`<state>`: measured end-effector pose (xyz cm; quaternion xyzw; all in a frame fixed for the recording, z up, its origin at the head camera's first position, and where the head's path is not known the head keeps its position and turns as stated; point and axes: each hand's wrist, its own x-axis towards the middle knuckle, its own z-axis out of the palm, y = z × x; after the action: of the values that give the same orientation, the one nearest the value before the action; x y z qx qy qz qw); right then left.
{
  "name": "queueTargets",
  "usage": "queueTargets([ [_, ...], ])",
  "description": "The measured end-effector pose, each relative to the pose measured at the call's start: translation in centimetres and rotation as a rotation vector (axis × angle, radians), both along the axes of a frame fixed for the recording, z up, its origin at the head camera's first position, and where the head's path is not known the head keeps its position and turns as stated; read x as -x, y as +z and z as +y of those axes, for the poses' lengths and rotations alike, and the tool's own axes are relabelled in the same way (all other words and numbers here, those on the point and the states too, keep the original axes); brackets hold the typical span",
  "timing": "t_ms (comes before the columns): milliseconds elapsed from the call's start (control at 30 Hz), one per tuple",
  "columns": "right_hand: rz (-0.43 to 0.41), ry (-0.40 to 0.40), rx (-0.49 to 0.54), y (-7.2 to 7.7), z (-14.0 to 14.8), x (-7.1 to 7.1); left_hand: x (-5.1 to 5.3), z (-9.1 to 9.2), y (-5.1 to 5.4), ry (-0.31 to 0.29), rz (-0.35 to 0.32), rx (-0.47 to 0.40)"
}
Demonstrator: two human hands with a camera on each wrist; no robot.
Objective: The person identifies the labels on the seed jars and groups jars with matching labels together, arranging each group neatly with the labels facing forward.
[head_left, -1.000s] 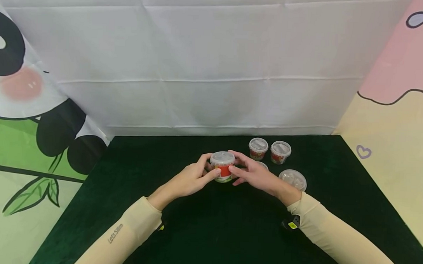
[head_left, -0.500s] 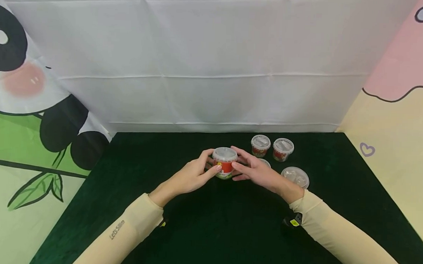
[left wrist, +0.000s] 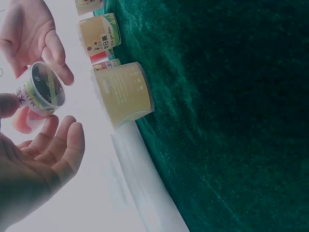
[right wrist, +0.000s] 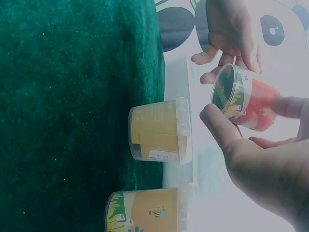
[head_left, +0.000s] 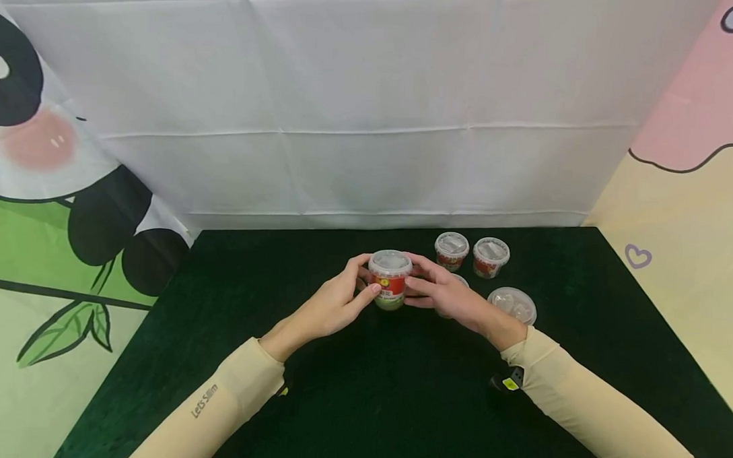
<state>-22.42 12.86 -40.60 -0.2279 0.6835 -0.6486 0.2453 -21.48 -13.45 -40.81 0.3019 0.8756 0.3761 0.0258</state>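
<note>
A clear plastic tub (head_left: 390,281) with a red, white and green label and a clear lid is held upright above the table, between both hands. The left hand (head_left: 334,300) grips its left side, thumb at the front and fingers behind. The right hand (head_left: 446,292) holds the right side with its thumb towards the front; some fingers are hidden behind the tub. In the left wrist view, the tub's dark see-through base shows, with the left hand (left wrist: 36,169) beside it. In the right wrist view, the right hand's thumb and fingers (right wrist: 219,123) lie around the tub.
Behind the right hand stand two small lidded tubs (head_left: 452,251), (head_left: 491,257) at the table's back. A larger lidded tub (head_left: 512,305) stands by the right wrist. Another tub (head_left: 460,280) is mostly hidden by the right hand. A white cloth wall (head_left: 368,175) borders the dark green table (head_left: 373,391).
The held tub has turned between the hands: a yellow flower and lettering now face the front. The right fingers have shifted on its side. The standing tubs have stayed put.
</note>
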Motion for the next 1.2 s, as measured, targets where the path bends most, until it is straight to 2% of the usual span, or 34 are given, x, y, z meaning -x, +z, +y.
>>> queueTargets([
  [167, 0.025, 0.010, -0.026, 0.1, -0.1, 0.1, -0.1, 0.2, 0.2, 0.007, 0.014, -0.014],
  [500, 0.040, -0.007, 0.020, 0.3, -0.1, 0.2, 0.0, 0.0, 0.4, 0.007, 0.041, -0.038],
  [833, 0.055, -0.021, 0.024, 1.0, 0.0, 0.2, -0.1, -0.1, 0.9, 0.010, -0.025, -0.010],
  [1200, 0.056, -0.018, 0.008, 0.9, 0.2, 0.3, 0.0, 0.0, 0.8, -0.008, -0.069, 0.011],
])
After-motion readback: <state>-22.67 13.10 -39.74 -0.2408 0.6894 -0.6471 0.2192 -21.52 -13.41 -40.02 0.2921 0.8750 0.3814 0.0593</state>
